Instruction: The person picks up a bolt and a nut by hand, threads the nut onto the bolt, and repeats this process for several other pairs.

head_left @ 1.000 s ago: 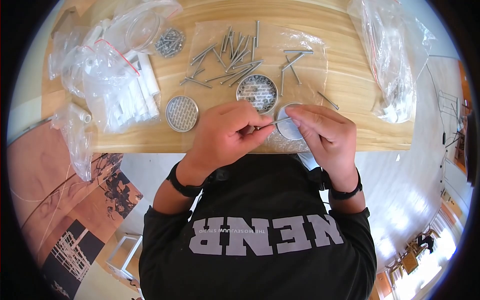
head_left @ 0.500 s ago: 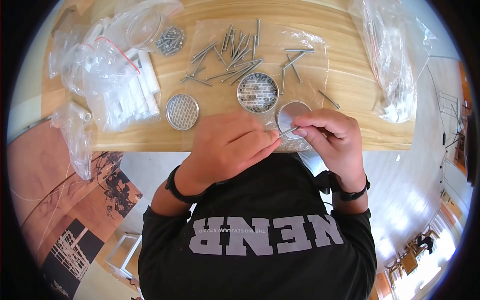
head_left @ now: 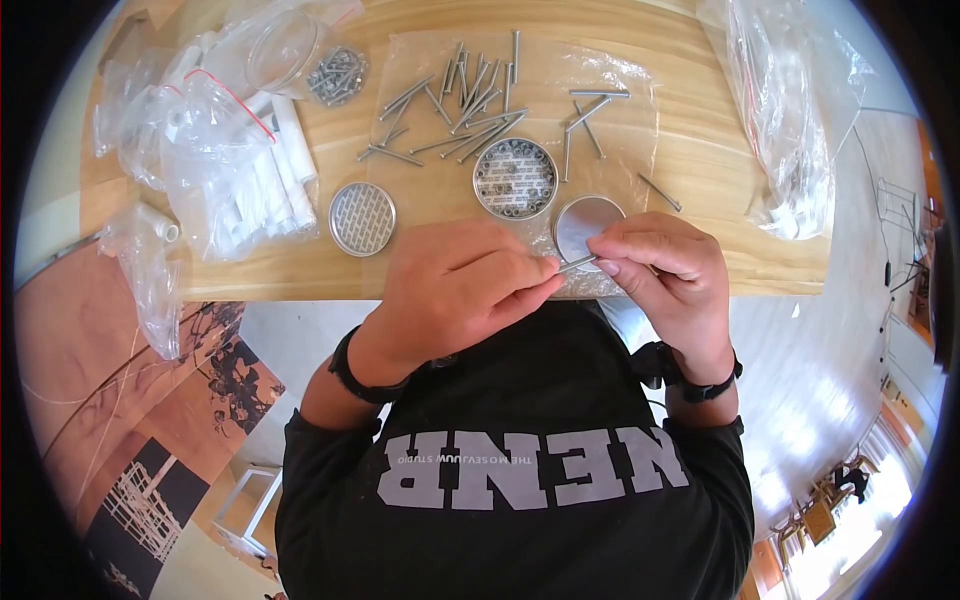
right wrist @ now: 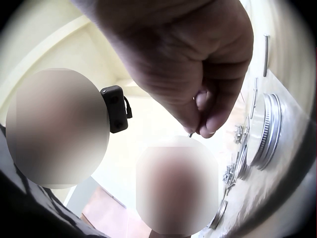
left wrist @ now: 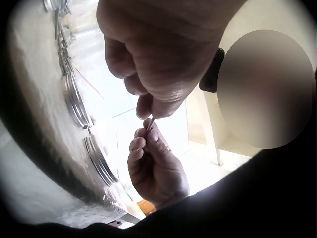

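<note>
In front of my chest, both hands meet on a thin metal bolt [head_left: 577,264] held above the table's near edge. My left hand [head_left: 465,290] pinches one end between thumb and fingertips, covering that end. The other end sits between the thumb and index finger of my right hand [head_left: 672,272]. Just beyond the right fingertips lies a round metal lid [head_left: 585,226]. Behind it, another round lid [head_left: 515,178] holds several small nuts. From the left wrist view, the bolt [left wrist: 150,124] is a short bright line between the two hands' fingertips.
Loose bolts [head_left: 480,110] lie scattered on a flat clear plastic sheet [head_left: 630,130]. A third lid [head_left: 363,219] is left of the hands. Bags of white tubes [head_left: 260,190] and a heap of small hardware [head_left: 337,76] stand farther left. A crumpled clear bag [head_left: 790,130] lies at right.
Both hands have shifted slightly right and toward the body with the bolt. The left fingers have rolled over its end and the right fingers slid along, uncovering more of the lid.
</note>
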Available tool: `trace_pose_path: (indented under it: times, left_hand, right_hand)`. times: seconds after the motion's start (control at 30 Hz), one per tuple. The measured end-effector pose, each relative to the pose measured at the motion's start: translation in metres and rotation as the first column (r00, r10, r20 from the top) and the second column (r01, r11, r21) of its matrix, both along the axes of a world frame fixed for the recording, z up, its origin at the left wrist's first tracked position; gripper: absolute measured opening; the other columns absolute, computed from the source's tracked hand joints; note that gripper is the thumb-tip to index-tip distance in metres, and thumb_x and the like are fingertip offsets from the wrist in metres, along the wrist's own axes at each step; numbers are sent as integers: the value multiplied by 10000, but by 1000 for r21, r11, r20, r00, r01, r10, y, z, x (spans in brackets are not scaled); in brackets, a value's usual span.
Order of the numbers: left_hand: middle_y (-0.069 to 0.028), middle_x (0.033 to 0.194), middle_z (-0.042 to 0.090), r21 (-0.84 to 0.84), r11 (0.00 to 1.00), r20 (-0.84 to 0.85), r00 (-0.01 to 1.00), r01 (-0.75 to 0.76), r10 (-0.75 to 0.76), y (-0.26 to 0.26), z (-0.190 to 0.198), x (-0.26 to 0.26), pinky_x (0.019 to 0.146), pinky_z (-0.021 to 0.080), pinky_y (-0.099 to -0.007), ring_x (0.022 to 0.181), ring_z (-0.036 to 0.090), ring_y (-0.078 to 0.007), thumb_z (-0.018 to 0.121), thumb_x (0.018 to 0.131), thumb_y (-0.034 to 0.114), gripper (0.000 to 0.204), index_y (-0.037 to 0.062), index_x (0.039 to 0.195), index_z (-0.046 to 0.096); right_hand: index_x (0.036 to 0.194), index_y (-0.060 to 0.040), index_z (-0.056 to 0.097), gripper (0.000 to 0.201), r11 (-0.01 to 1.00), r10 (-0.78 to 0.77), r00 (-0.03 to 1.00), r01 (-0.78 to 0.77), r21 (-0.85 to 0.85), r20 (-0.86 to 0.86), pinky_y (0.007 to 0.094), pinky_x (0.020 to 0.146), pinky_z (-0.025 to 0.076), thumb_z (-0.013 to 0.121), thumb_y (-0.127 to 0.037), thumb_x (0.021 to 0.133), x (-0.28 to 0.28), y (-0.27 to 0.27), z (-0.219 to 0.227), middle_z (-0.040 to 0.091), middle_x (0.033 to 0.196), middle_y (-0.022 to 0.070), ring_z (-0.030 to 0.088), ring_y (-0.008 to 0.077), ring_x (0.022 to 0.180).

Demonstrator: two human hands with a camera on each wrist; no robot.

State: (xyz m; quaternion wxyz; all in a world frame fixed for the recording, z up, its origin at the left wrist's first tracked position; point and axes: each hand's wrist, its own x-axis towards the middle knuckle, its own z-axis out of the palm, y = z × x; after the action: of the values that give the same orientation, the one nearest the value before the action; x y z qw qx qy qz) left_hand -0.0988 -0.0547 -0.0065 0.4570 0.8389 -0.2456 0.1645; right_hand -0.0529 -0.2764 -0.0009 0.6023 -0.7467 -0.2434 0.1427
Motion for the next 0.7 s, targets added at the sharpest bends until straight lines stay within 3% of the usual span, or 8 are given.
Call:
trace_pose_path:
  times: [0.4,0.47,0.7]
  left_hand:
    - [-43,670,602,-179,984,-295,955,-19,-35,5,-1,-2,459,374,-235,512,519,-123,790,728,-6,146,15,826,683]
    - [-12,663,580,-224,973,-350,936,-58,-25,5,-2,-2,463,383,-256,516,499,-125,804,728,32,166,67,805,662]
    - [-13,658,576,-232,972,-356,934,-48,-39,5,-4,-2,464,384,-257,519,503,-125,804,730,33,165,67,802,660]
  right_hand:
    - [982,-31,738,217,999,31,999,-31,17,30,282,649,514,761,16,771,4,1,0,707,845,84,667,203,769]
    - [980,-30,737,218,999,34,998,-34,0,55,283,648,516,764,14,768,4,1,1,707,844,84,668,203,769]
    - [974,-40,735,232,996,15,988,-1,-94,153,295,634,524,780,0,750,1,3,4,701,833,86,672,211,752]
